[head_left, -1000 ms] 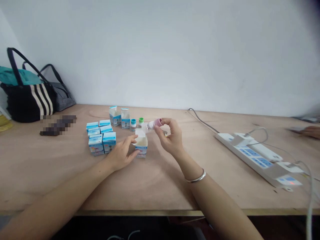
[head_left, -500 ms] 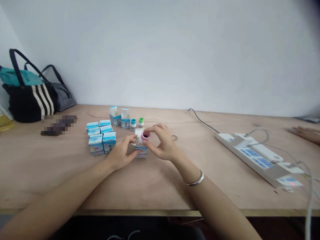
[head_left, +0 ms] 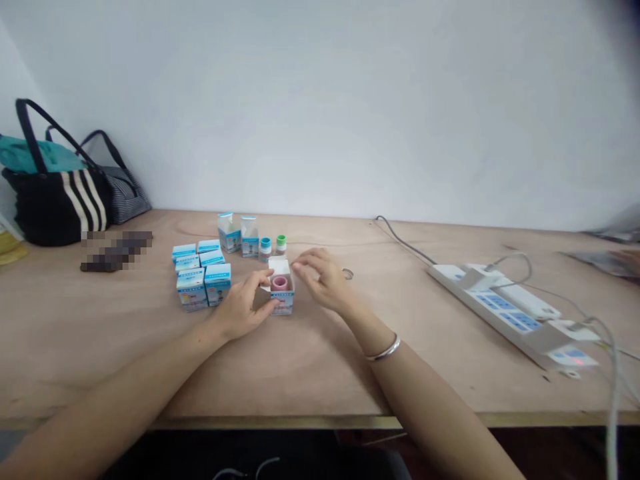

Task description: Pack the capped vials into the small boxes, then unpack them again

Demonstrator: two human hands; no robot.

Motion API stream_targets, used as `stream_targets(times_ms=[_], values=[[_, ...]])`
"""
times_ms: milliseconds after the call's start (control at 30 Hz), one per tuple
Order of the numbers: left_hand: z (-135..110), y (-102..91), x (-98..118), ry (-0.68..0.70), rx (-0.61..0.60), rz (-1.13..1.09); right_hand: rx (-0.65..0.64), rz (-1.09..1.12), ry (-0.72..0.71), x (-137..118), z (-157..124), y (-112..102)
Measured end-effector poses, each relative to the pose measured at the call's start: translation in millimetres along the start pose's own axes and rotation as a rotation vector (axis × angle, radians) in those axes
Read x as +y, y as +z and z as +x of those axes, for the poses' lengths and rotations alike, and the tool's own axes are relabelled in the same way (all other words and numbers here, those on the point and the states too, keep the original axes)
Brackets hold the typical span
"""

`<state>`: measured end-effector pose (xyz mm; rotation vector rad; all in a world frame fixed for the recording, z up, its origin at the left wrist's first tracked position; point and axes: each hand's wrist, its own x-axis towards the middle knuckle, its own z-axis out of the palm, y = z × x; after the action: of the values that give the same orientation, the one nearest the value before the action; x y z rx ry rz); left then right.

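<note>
A small white-and-blue carton point(head_left: 283, 303) stands open on the plywood table point(head_left: 320, 373), its white flap point(head_left: 279, 267) raised at the back. A bottle with a pink cap point(head_left: 279, 283) sits upright inside it, with the lower part hidden by the carton. My left hand point(head_left: 240, 303) grips the carton from its left side, thumb and fingers against it. My right hand point(head_left: 320, 280) hovers just to the right, fingers apart, holding nothing and nearest the carton's flap. A silver bangle point(head_left: 384, 351) circles my right wrist.
Several closed cartons point(head_left: 200, 277) and several capped bottles point(head_left: 265, 248) stand behind and left of the carton. A small metal ring point(head_left: 347, 273) lies nearby. A white power strip point(head_left: 500, 313) lies at right, a co-worker's hand point(head_left: 627, 261) at far right, and bags point(head_left: 55, 193) at far left.
The pink-capped bottle has gone from my right hand's fingers down into the carton. My right hand has let go and moved back to the right, fingers opening.
</note>
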<state>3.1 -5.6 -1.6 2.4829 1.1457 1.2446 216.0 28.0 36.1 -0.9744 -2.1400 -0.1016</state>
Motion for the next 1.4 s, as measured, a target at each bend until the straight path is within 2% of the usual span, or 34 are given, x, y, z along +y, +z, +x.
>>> stream_targets(times_ms=[67,167,233,367,533,600,667,733,800,833,1000,1267,1400], values=[[0.4,-1.4,-0.1,0.001,0.003,0.018,0.013,-0.150,0.172,19.2,0.2,-4.3],[1.5,-3.0,-0.8,0.023,0.010,0.035,-0.097,-0.395,0.401,48.2,-3.2,-7.9],[2.3,-3.4,-0.9,0.048,0.012,0.041,-0.152,-0.463,0.466,62.4,-6.2,-7.0],[2.6,-3.7,0.0,0.065,-0.004,0.058,-0.208,-0.471,0.502,75.7,-8.8,0.1],[1.8,-3.2,-1.2,0.078,0.003,0.071,-0.214,-0.460,0.490,74.5,-6.3,3.2],[1.7,-2.7,-2.2,0.086,0.009,0.065,-0.165,-0.428,0.469,67.4,-3.5,1.3],[1.9,-2.3,-2.9,0.089,0.012,0.060,-0.044,-0.255,0.386,54.7,-0.2,-0.5],[2.2,-2.1,-3.3,0.086,0.015,0.059,0.078,0.072,0.240,36.9,2.2,-0.8],[2.6,-2.2,-3.4,0.092,0.019,0.058,0.077,0.355,0.114,16.4,2.9,0.7],[2.9,-2.3,-3.5,0.099,0.021,0.056,0.046,0.430,0.066,6.2,2.6,1.8],[4.4,-3.3,-3.9,0.132,-0.003,0.039,-0.017,0.460,-0.023,-25.4,-0.8,7.5],[6.0,-4.6,-2.9,0.144,-0.025,0.005,0.091,0.580,0.104,-16.7,1.6,10.7],[6.4,-2.1,-4.4,0.147,0.004,0.017,-0.029,0.484,0.035,-17.1,3.9,8.1]])
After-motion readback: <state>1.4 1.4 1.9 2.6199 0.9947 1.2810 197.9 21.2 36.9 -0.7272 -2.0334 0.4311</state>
